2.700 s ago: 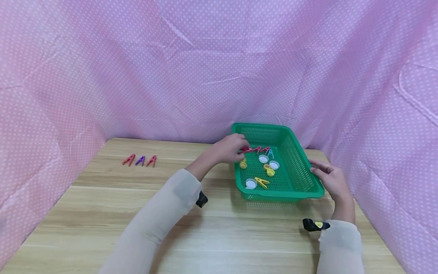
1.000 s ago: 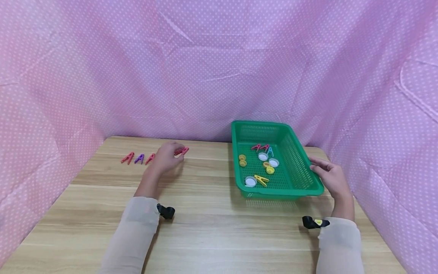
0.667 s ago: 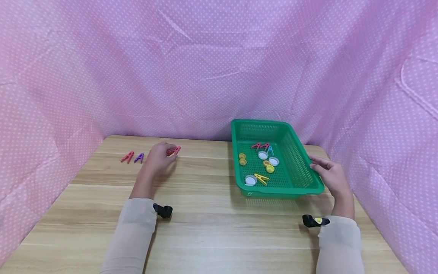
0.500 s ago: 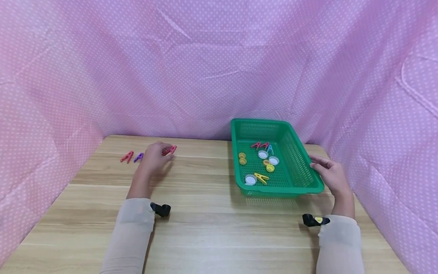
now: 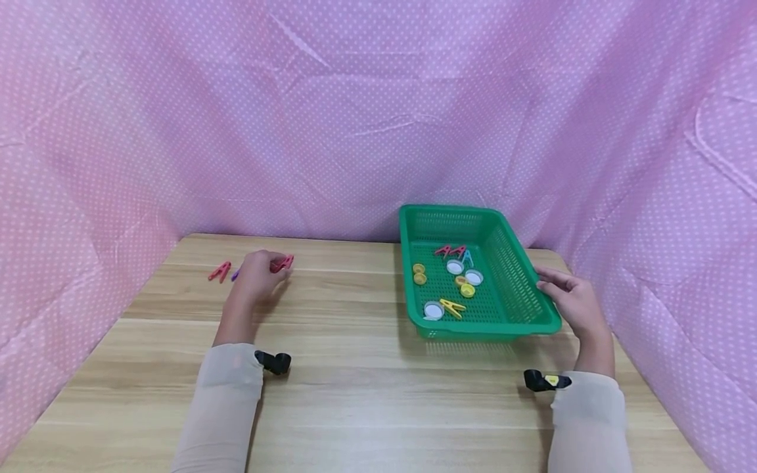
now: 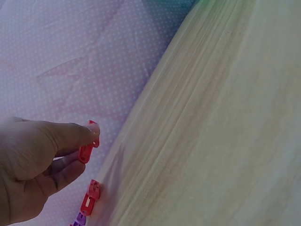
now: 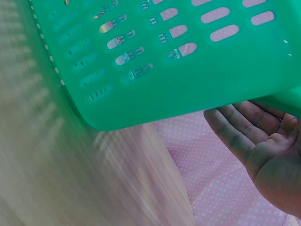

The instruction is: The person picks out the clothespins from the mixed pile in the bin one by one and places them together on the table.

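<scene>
My left hand [image 5: 258,272] pinches a red clothespin [image 5: 286,263] between thumb and fingers, above the left part of the table. The left wrist view shows this clothespin [image 6: 86,152] at the fingertips, over another red clothespin [image 6: 90,197] and a purple clothespin [image 6: 79,219]. A red clothespin [image 5: 221,271] lies left of the hand in the head view; the purple one [image 5: 234,275] is mostly covered by it. On the right, my right hand [image 5: 576,307] holds the rim of the green basket [image 5: 503,328]. Its fingers [image 6: 28,188] are not in the left wrist view's basket area.
Inside the basket lie two red clothespins [image 5: 450,250], a blue clothespin [image 5: 467,257], a yellow clothespin [image 5: 452,309], several yellow caps [image 5: 467,290] and white round discs [image 5: 455,267]. A pink dotted cloth [image 5: 378,131] hangs behind and beside the wooden table [image 5: 355,381].
My left hand took a red clothespin out of the basket and carried it left, close to the clothespins on the table. My right hand has stayed at the basket rim.
</scene>
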